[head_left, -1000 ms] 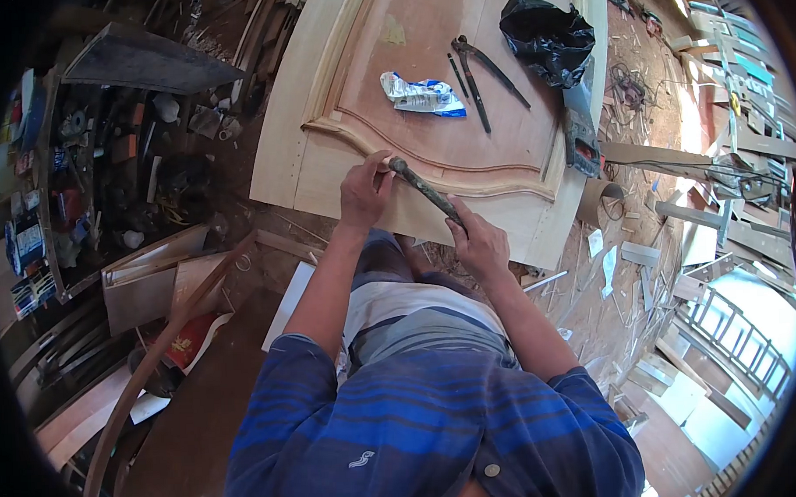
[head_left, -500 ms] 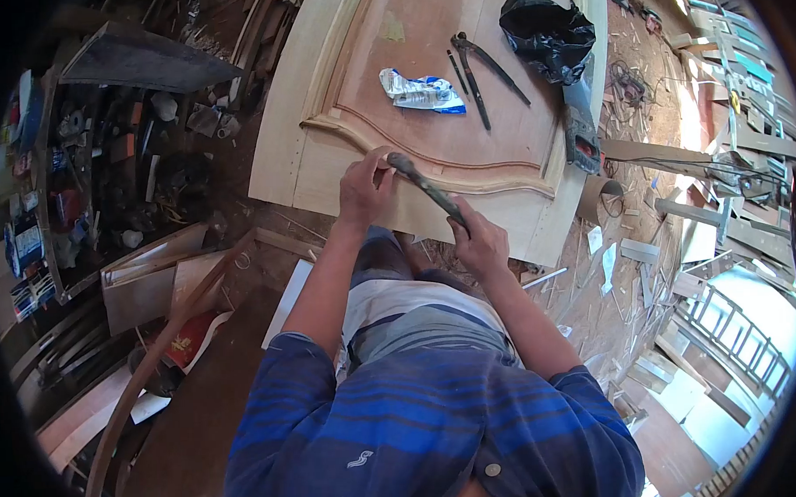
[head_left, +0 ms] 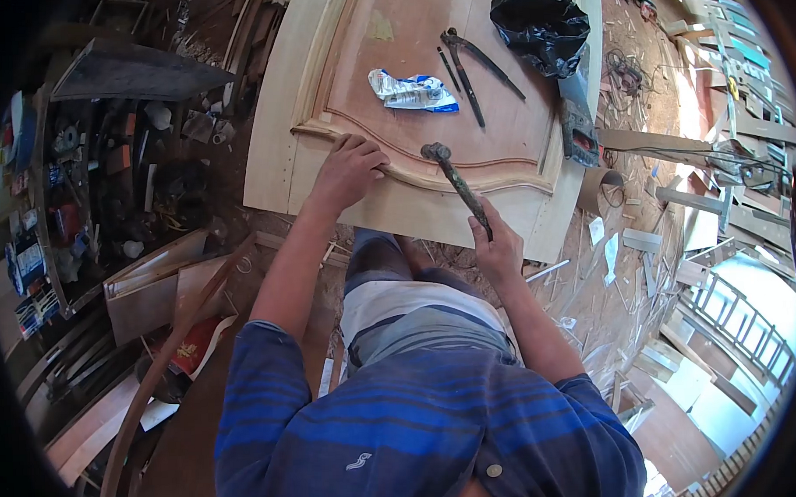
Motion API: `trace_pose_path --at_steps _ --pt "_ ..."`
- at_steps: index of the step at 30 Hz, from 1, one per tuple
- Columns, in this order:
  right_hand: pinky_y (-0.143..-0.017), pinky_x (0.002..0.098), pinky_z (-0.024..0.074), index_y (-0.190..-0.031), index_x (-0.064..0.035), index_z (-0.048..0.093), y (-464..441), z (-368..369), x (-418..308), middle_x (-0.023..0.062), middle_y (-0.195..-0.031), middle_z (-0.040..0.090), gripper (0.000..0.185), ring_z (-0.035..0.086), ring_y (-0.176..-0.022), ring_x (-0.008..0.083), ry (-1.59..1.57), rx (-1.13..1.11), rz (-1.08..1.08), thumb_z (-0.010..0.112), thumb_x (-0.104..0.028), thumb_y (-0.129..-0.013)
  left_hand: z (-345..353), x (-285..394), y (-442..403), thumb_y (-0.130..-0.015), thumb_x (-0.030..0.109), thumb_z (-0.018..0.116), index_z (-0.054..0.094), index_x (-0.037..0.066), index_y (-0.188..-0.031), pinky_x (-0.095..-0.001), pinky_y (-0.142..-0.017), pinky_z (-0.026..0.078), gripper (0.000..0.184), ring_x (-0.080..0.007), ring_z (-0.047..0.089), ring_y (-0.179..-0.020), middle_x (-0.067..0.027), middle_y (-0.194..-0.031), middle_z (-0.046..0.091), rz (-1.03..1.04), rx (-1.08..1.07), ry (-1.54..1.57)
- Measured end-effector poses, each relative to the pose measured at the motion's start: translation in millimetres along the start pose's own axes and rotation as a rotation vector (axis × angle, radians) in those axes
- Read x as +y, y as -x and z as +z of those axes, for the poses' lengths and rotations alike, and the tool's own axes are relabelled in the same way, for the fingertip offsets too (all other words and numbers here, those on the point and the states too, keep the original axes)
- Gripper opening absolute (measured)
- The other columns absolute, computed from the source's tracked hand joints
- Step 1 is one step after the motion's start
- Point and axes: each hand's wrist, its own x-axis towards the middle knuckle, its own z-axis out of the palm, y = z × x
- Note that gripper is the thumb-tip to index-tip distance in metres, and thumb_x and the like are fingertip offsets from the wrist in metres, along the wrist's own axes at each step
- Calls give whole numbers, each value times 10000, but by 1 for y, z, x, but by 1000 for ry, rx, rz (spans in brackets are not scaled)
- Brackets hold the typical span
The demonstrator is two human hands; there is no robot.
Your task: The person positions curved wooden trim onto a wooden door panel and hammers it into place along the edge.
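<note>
My right hand grips the lower handle of a hammer, its head raised over the curved edge of a wooden door panel. My left hand rests on the curved moulding near the panel's close end. Its fingers are bent together, and whatever they may pinch is hidden. Farther up the panel lie a crumpled white and blue packet, a pair of pincers and a dark pencil-like stick.
A black plastic bag lies on the panel's right side, above a handsaw. Shelves of clutter stand at the left. Wood offcuts and shavings cover the floor at the right.
My left hand has moved away from the hammer head and down onto the moulding at the left. The hammer has swung rightward in my right hand and points more upright.
</note>
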Motion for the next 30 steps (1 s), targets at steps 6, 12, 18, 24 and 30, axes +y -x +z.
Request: trace_pose_path --at_steps 6,12,18,24,30 --pt "-683 488 599 -1518 -227 649 4 2 -2 161 -1010 801 457 779 -800 362 -3 -21 58 718 -311 -1074 0 -1 -1 -833 153 854 779 101 -1047 -464 -1148 444 233 -275 638 -1218 -41 -1138 742 -12 -24 57" --pt "-666 484 587 -1532 -238 638 0 8 -4 136 -955 788 484 763 -769 357 -32 4 -40 729 -304 -1061 6 -8 7 -871 180 838 731 101 -1132 -497 -1227 412 293 -288 630 -1250 -65 -1191 710 49 47 86" --pt "-627 476 556 -1540 -250 634 -11 15 -19 93 -820 723 534 707 -675 317 -11 -33 -161 761 -267 -1021 24 -18 16 -931 183 770 687 91 -1215 -532 -1320 336 310 -296 623 -1275 -89 -1229 684 79 134 59" --pt "-629 475 562 -1553 -241 618 -18 20 -16 96 -838 733 592 718 -693 327 191 -131 -222 793 -217 -987 25 -22 16 -911 175 750 690 75 -1188 -553 -1307 341 301 -323 622 -1266 -100 -1217 673 104 144 56" --pt "-651 473 583 -1550 -235 620 -17 14 -22 109 -918 777 599 749 -736 326 72 -55 -214 800 -194 -980 22 -13 16 -921 201 767 723 94 -1095 -542 -1337 291 209 -294 653 -1226 -81 -1149 718 49 201 153"
